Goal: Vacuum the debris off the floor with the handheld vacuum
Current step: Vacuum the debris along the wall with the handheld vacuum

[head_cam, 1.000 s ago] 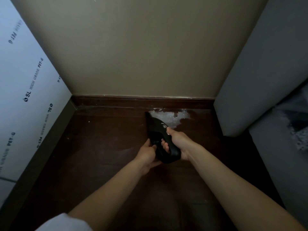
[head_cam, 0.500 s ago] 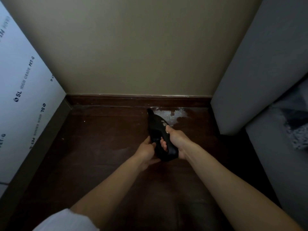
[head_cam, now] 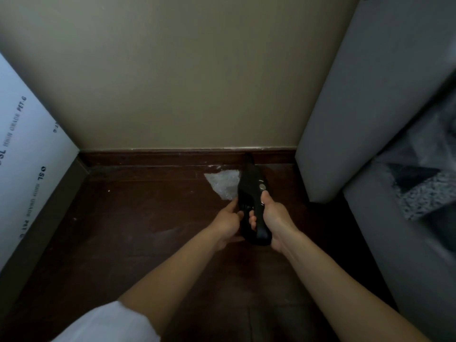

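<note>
Two hands steady the rigid, light-looking black plastic handheld vacuum [head_cam: 254,201]: right hand [head_cam: 276,218] clenched round its rear handle, left hand [head_cam: 228,222] fingertips bracing its side, beside white powdery debris [head_cam: 223,182] at the dark wooden floor [head_cam: 138,233]'s back edge.

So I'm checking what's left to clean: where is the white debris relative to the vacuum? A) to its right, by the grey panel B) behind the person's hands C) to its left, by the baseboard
C: the white debris lies on the dark floor just left of the handheld vacuum, near the baseboard.
</note>
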`<state>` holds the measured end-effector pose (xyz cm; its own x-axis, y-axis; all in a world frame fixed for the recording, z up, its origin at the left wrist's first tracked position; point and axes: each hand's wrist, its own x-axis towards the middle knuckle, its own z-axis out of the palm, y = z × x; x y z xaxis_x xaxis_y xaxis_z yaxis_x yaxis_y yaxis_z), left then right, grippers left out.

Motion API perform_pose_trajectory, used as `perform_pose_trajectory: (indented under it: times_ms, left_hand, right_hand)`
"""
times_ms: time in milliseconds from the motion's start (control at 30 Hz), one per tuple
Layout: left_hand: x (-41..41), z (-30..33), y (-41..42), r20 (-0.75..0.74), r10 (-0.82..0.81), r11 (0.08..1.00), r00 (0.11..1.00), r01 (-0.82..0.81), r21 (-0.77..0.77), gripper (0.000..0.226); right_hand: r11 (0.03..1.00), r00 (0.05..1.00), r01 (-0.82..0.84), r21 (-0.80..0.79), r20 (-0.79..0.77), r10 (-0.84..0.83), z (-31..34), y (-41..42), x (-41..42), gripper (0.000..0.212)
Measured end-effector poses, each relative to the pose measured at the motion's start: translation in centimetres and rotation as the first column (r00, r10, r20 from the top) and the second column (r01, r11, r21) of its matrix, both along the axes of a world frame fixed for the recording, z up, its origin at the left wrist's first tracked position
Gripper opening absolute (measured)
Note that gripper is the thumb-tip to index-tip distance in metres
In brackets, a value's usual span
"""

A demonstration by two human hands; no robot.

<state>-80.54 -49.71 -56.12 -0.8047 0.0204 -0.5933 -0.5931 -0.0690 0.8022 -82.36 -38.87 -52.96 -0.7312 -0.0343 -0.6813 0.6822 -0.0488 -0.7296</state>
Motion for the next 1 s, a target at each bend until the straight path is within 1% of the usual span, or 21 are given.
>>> perform_pose_trajectory:
  times_ms: [100,167,233,367,533,600,833,1000]
  left_hand:
    - [-0.5,0.2,1.1,-0.05,-0.052,0.998,0.997,0.051,-0.021,0.053]
    - [-0.8,0.5,1.7,-0.076,-0.059,0.998,0.995,0.058,-0.019,0.052]
    - [-1.1,0.7,2.1,-0.084,-0.064,0.998,0.994,0.064,-0.008,0.052]
    - [-1.9,0.9,2.6,-0.052,-0.054,0.998,0.997,0.053,-0.028,0.053]
    - [-1.9,1.0,2.4,-0.044,-0.037,0.999,0.998,0.036,-0.01,0.053]
    - [-1.8,1.0,2.0,-0.039,-0.021,1.0,0.999,0.021,0.003,0.053]
    - [-0.9,0.7,0.3,-0.036,-0.012,1.0,0.999,0.012,-0.003,0.056]
    - [-0.5,0.6,-0.8,-0.033,0.026,1.0,0.999,-0.026,0.01,0.057]
  right_hand:
    - [0.999,0.998,0.022,0.034,-0.062,-0.02,-0.2,1.0,0.1,0.053]
    - [0.999,0.996,0.047,0.02,-0.074,-0.045,-0.2,1.5,-0.2,0.053]
    - [0.998,0.996,0.066,0.005,-0.063,-0.065,0.0,1.9,-0.6,0.053]
    - [0.995,0.996,0.086,-0.045,-0.013,-0.087,0.1,2.3,-1.4,0.053]
    - [0.998,0.998,0.064,-0.027,-0.009,-0.065,0.2,1.9,-1.7,0.055]
    - [0.999,0.999,0.053,-0.013,-0.012,-0.053,0.3,1.5,-1.6,0.052]
    - [1.0,1.0,0.007,0.004,-0.003,-0.007,0.6,-0.5,-0.9,0.053]
    - [1.0,1.0,-0.015,-0.008,-0.009,0.015,1.0,-1.4,-0.6,0.051]
